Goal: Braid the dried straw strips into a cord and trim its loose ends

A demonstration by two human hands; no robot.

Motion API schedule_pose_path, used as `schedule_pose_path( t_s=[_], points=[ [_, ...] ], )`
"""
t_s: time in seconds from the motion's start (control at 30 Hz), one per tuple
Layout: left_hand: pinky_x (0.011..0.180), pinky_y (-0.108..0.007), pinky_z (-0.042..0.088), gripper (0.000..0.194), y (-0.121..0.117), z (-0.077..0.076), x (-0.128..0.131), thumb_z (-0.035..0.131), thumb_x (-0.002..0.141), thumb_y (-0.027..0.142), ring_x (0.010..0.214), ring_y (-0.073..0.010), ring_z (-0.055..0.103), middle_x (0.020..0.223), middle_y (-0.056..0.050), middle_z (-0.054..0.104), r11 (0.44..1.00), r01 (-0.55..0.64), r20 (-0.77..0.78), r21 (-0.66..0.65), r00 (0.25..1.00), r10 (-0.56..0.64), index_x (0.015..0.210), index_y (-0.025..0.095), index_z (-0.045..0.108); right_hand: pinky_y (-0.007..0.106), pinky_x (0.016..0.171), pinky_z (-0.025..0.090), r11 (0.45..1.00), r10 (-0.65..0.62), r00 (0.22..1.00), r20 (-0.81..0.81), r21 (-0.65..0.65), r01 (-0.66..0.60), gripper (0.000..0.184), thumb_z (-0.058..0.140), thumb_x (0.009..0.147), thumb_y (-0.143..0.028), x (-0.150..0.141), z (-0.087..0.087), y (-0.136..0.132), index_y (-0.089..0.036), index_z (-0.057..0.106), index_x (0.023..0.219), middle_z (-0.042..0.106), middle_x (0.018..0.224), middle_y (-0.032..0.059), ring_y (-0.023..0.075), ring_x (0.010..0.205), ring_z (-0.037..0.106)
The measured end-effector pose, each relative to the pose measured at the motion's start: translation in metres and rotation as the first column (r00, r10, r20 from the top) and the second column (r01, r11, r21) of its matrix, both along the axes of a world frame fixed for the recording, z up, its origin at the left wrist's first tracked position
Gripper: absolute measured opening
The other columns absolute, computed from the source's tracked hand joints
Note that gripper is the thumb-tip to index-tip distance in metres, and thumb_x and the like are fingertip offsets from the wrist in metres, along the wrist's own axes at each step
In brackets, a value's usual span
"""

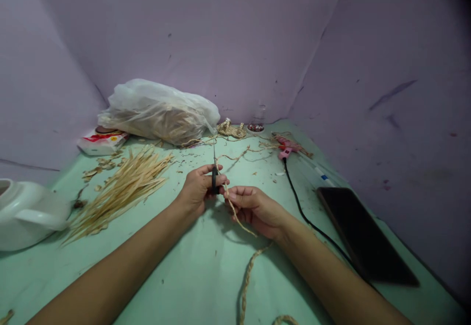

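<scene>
My left hand (195,187) is closed around the black handles of a pair of scissors (214,180), whose thin blades point away toward the wall. Close beside it, my right hand (255,207) pinches a thin twisted straw-coloured cord (235,214) between thumb and fingers. One end of that cord hangs down over my right hand. The rest runs up past the scissors and across the table toward the back. A thicker braided cord (246,286) lies below my right wrist.
Dry fibre strips (121,192) lie left on the green table (184,276), near a white pitcher-like vessel (29,217). Behind them sit a stuffed plastic bag (158,109) and a box (103,142). At right are a pink glue gun (289,147), its black cable (300,202) and a dark flat device (364,237).
</scene>
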State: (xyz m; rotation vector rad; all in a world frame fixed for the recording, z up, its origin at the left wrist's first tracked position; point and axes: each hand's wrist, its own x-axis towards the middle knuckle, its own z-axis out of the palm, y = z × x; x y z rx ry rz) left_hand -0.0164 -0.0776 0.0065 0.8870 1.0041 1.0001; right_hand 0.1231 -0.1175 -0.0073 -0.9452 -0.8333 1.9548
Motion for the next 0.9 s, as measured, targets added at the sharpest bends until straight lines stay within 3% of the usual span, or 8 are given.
schedule_pose_path(
  t_s=[0.13, 0.23, 0.37, 0.47, 0.57, 0.7, 0.8, 0.9],
  points=[
    [0.036, -0.015, 0.027, 0.042, -0.001, 0.000, 0.003, 0.065, 0.050, 0.012, 0.040, -0.0067, 0.048, 0.050, 0.005, 0.054, 0.999, -0.041, 0.031, -0.016, 0.999, 0.042, 0.090, 0.015, 0.051, 0.017, 0.048, 0.045, 0.998, 0.055, 0.998, 0.010, -0.007, -0.055, 0.021, 0.072, 0.064, -0.029, -0.003, -0.001, -0.004, -0.012, 0.060, 0.065, 0.051, 0.054, -0.0042, 0.0030, 0.044, 0.044],
    [0.034, -0.014, 0.023, 0.045, 0.004, 0.006, 0.001, 0.066, 0.048, 0.013, 0.039, -0.0071, 0.049, 0.048, 0.006, 0.054, 0.982, -0.184, -0.071, 0.040, 0.980, 0.187, 0.091, 0.015, 0.052, 0.019, 0.048, 0.048, 0.999, 0.041, 0.998, 0.053, 0.007, -0.042, 0.022, 0.071, 0.064, -0.030, -0.003, 0.003, -0.005, -0.012, 0.062, 0.073, 0.055, 0.059, -0.0020, 0.0054, 0.048, 0.048],
    [0.034, -0.015, 0.024, 0.047, 0.013, 0.011, -0.007, 0.069, 0.046, 0.017, 0.038, -0.0076, 0.048, 0.046, 0.007, 0.052, 0.921, -0.349, -0.124, 0.173, 0.920, 0.372, 0.090, 0.013, 0.051, 0.021, 0.045, 0.049, 0.996, -0.050, 0.993, 0.108, 0.082, 0.041, 0.036, 0.078, 0.052, -0.021, -0.005, 0.005, -0.005, -0.015, 0.062, 0.084, 0.057, 0.064, -0.0027, 0.0082, 0.054, 0.052],
    [0.037, -0.016, 0.031, 0.046, 0.019, 0.013, -0.015, 0.069, 0.046, 0.018, 0.039, -0.0074, 0.048, 0.048, 0.006, 0.052, 0.881, -0.392, -0.151, 0.265, 0.885, 0.440, 0.089, 0.012, 0.053, 0.022, 0.043, 0.048, 0.983, -0.139, 0.976, 0.165, 0.138, 0.117, 0.035, 0.078, 0.049, -0.021, -0.008, 0.002, -0.005, -0.014, 0.063, 0.080, 0.056, 0.062, -0.0028, 0.0087, 0.053, 0.052],
    [0.041, -0.019, 0.038, 0.044, 0.022, 0.012, -0.020, 0.068, 0.048, 0.018, 0.041, -0.0086, 0.050, 0.052, 0.004, 0.056, 0.861, -0.388, -0.203, 0.328, 0.861, 0.465, 0.089, 0.012, 0.054, 0.020, 0.039, 0.046, 0.976, -0.177, 0.965, 0.193, 0.161, 0.146, 0.030, 0.076, 0.053, -0.026, -0.010, -0.002, -0.005, -0.012, 0.065, 0.077, 0.056, 0.058, -0.0024, 0.0088, 0.050, 0.052],
    [0.042, -0.019, 0.039, 0.039, 0.023, 0.004, -0.019, 0.063, 0.052, 0.017, 0.043, -0.0092, 0.051, 0.055, 0.002, 0.058, 0.851, -0.338, -0.287, 0.402, 0.836, 0.468, 0.090, 0.013, 0.056, 0.018, 0.035, 0.043, 0.986, -0.112, 0.983, 0.144, 0.138, 0.092, 0.028, 0.075, 0.055, -0.026, -0.010, 0.000, -0.008, -0.012, 0.068, 0.078, 0.056, 0.054, -0.0025, 0.0067, 0.044, 0.049],
    [0.042, -0.018, 0.037, 0.034, 0.025, -0.009, -0.017, 0.060, 0.055, 0.018, 0.043, -0.0094, 0.050, 0.053, 0.002, 0.057, 0.887, -0.204, -0.419, 0.414, 0.822, 0.385, 0.089, 0.014, 0.057, 0.016, 0.033, 0.040, 0.992, -0.095, 0.993, 0.064, 0.092, 0.089, 0.025, 0.076, 0.053, -0.022, -0.010, 0.005, -0.009, -0.011, 0.069, 0.074, 0.057, 0.053, -0.0020, 0.0047, 0.039, 0.046],
    [0.042, -0.020, 0.035, 0.030, 0.028, -0.017, -0.021, 0.060, 0.061, 0.029, 0.044, -0.0108, 0.050, 0.053, 0.001, 0.057, 0.925, -0.031, -0.569, 0.378, 0.781, 0.258, 0.088, 0.015, 0.058, 0.014, 0.035, 0.042, 0.971, -0.239, 0.971, 0.006, 0.026, 0.239, 0.023, 0.076, 0.052, -0.016, -0.007, 0.009, -0.006, -0.010, 0.068, 0.072, 0.058, 0.055, -0.0014, 0.0034, 0.040, 0.047]
  ],
)
